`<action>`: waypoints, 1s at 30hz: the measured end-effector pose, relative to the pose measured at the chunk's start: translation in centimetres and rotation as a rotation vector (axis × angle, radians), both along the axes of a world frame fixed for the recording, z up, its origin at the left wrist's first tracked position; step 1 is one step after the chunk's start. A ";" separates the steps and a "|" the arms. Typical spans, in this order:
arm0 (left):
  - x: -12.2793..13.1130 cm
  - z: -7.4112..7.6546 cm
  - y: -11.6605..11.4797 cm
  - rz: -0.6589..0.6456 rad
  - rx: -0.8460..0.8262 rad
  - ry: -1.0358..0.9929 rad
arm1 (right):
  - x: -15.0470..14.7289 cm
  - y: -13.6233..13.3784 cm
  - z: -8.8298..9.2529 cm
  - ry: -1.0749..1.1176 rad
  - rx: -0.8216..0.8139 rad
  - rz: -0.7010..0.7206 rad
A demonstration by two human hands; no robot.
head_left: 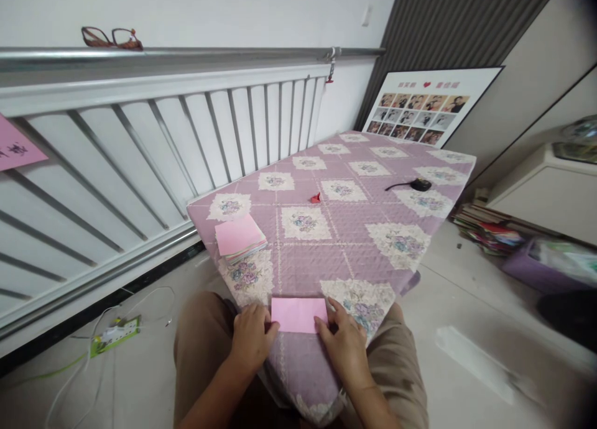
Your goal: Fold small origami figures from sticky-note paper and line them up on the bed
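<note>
Pink paper (pixel 299 315), left fingers (pixel 272 331) and right fingers (pixel 323 329) loosely curled at its ends, grip unclear

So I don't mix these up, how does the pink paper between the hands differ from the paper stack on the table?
The pink paper has the left hand and right hand at its ends; no hand touches the paper stack. The pink paper looks thin, while the paper stack is thick and layered. The pink paper is nearer the camera than the paper stack. Both show a pink top.
</note>
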State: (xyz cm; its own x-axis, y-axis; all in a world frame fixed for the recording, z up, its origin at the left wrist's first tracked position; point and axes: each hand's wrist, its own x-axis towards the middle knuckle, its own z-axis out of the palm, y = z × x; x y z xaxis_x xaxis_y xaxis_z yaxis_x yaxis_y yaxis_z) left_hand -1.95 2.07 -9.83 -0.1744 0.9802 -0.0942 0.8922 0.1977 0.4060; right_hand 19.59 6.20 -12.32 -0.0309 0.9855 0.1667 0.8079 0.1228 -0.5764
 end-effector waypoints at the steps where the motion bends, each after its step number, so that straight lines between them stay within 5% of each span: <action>1: 0.2 0.2 -0.1 0.018 0.035 0.015 | 0.0 0.1 0.1 -0.009 -0.008 0.002; 4: 1.3 0.4 -0.9 -0.077 0.179 0.079 | 0.0 0.1 0.1 -0.028 -0.021 0.015; 8: 3.0 -0.5 -1.7 -0.540 0.207 0.090 | -0.1 0.1 0.0 -0.046 -0.003 0.022; 10: 3.4 -1.1 -1.7 -0.653 0.138 0.085 | -0.2 0.0 0.1 -0.058 0.012 0.027; 17: 1.9 -1.3 -1.4 -0.651 -0.028 0.062 | -0.1 0.0 0.1 -0.128 0.042 0.026; 23: 1.1 -1.7 -1.5 -0.634 -0.017 0.067 | -0.6 -0.7 0.1 -0.171 0.253 0.049; 27: 1.1 -2.4 -1.7 -0.647 0.033 0.057 | -3.0 -2.8 0.6 -0.237 0.162 0.490; 30: 0.7 -2.5 -1.8 -0.683 0.070 0.056 | -3.5 -3.6 0.5 -0.266 0.055 0.644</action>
